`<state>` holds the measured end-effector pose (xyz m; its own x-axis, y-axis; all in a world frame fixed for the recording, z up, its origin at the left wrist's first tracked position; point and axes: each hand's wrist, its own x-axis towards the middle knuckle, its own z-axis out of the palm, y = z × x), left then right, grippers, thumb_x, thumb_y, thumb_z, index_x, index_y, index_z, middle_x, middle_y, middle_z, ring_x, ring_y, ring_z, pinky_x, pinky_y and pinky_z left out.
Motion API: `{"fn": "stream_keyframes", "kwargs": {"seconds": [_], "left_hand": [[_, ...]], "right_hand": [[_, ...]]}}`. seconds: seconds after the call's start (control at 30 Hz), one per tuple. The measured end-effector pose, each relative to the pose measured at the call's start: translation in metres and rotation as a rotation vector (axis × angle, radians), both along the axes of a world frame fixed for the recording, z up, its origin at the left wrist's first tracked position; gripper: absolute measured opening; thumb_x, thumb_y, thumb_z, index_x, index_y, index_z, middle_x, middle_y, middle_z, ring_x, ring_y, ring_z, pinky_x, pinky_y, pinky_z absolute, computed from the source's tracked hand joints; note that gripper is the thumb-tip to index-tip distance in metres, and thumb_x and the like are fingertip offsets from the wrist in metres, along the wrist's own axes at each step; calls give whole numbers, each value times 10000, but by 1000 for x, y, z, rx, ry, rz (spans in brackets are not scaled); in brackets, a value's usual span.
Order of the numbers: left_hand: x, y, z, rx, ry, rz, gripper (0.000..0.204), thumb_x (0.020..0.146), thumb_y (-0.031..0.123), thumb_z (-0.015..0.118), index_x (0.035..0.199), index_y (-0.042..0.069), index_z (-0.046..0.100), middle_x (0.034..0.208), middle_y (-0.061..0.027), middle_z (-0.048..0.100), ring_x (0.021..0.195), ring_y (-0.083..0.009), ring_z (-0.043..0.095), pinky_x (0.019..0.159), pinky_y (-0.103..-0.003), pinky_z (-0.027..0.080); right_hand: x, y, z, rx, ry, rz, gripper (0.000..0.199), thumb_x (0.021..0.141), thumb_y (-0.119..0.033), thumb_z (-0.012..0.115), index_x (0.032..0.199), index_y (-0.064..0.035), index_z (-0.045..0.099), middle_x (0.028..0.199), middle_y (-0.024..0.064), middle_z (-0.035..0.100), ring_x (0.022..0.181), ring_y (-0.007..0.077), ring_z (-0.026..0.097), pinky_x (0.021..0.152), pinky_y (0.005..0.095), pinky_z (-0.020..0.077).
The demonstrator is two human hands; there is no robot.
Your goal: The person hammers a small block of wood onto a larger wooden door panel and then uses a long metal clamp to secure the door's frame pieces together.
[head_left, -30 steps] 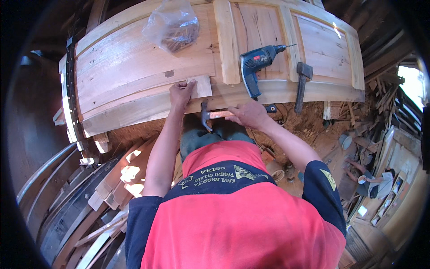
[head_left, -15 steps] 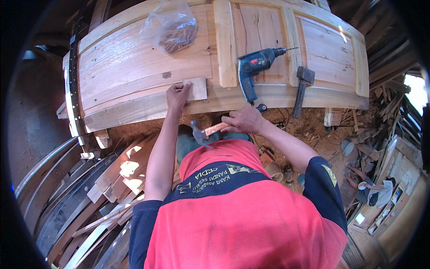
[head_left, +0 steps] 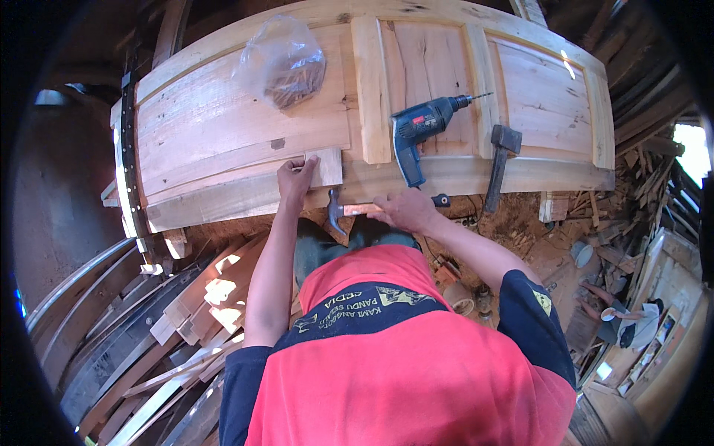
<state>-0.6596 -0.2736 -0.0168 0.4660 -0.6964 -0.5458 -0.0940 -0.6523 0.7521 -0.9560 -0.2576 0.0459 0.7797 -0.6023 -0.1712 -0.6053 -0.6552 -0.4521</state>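
A panelled wooden door (head_left: 223,111) lies flat in front of me. On its near rail, my left hand (head_left: 294,178) pinches the left edge of a small flat wood block (head_left: 327,168). My right hand (head_left: 406,211) is wrapped round the handle of a claw hammer (head_left: 335,212), just off the door's near edge. The hammer lies sideways, its metal head to the left, close below the block and apart from it. Whether a nail is between my left fingers is too small to tell.
On the door lie a blue power drill (head_left: 419,131), a mallet (head_left: 503,149) and a clear plastic bag (head_left: 290,70) of small brown pieces. A dark metal bar clamp (head_left: 128,149) crosses the left end. Stacked planks (head_left: 178,327) fill the lower left. Another person (head_left: 632,323) sits far right.
The hammer has risen towards the door's near edge and turned more level in my right hand. My left hand still holds the block in place. The whole view has shifted slightly.
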Motion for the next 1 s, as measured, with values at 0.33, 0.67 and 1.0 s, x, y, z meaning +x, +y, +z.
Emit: {"fn": "stream_keyframes", "kwargs": {"seconds": [0.33,0.67,1.0], "left_hand": [[-2,0,7,-11,-17,4,362,833,306,839,894,-21,695,750,-79,686,629,-108,583,553,-276,468],[-4,3,9,-36,25,20,372,833,306,843,918,-22,688,754,-75,688,599,-93,574,516,-255,456],[0,0,7,6,43,-9,367,833,317,841,909,-5,682,739,-64,676,579,-95,576,496,-256,454]], "right_hand": [[4,6,4,37,10,-46,469,955,-612,508,972,-169,662,676,121,667,623,338,687,514,471,516],[-1,2,10,13,-43,-49,425,930,-574,579,914,-159,672,660,111,651,604,329,673,522,448,517],[-6,13,2,75,-116,40,458,933,-617,534,954,-176,658,691,105,668,620,308,689,531,437,535]]}}
